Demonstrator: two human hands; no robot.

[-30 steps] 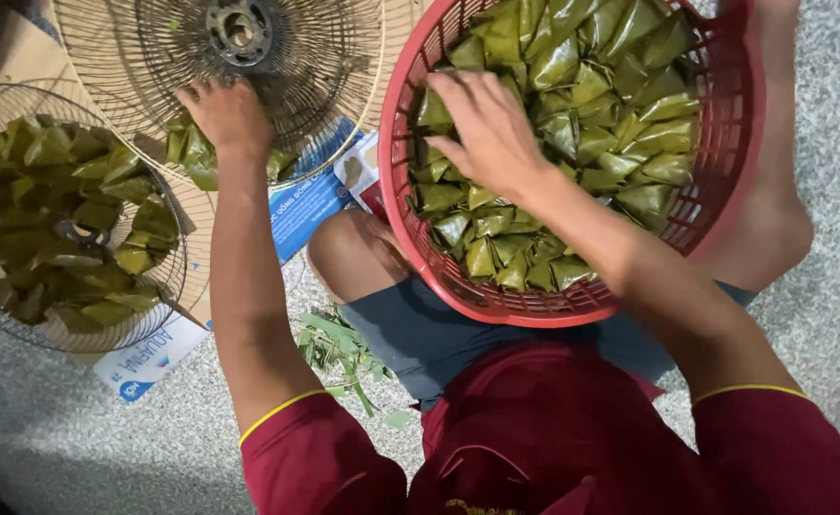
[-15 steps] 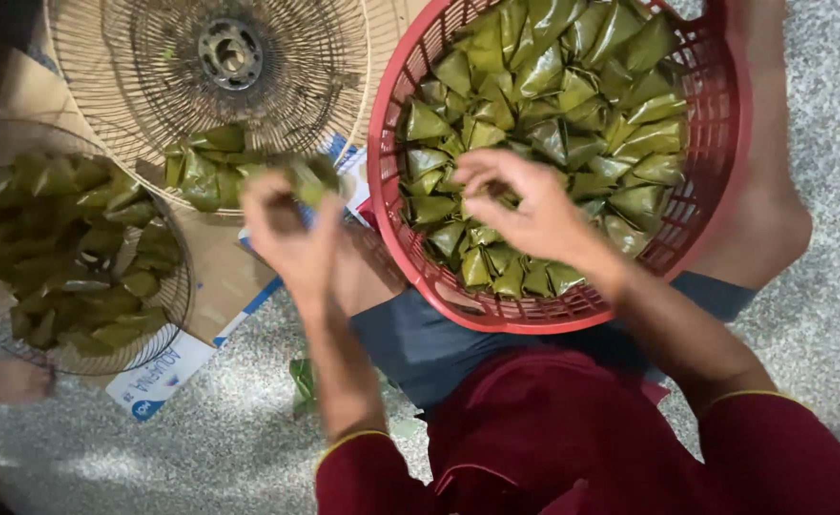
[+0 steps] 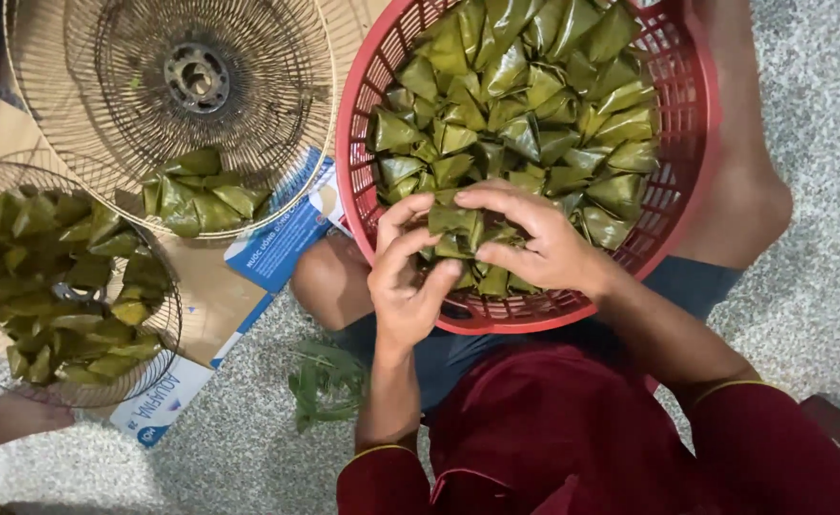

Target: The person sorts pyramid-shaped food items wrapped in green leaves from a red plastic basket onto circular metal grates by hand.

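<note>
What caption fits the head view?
Both hands, left hand and right hand, grip a leaf-wrapped parcel over the red basket.

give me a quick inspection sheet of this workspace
surface: speckled grey floor, with flattened cardboard under the racks
job's things: red plastic basket on the person's lap, full of green leaf-wrapped parcels; one parcel held over the basket's near edge
racks: upper fan guard holds a few parcels at its near side; lower fan guard is nearly full
clutter: loose leaf scraps on the floor by the knee
grippers: left hand and right hand both close on the held parcel
cables: nothing seen
surroundings: another person's arm at the lower left edge
</note>
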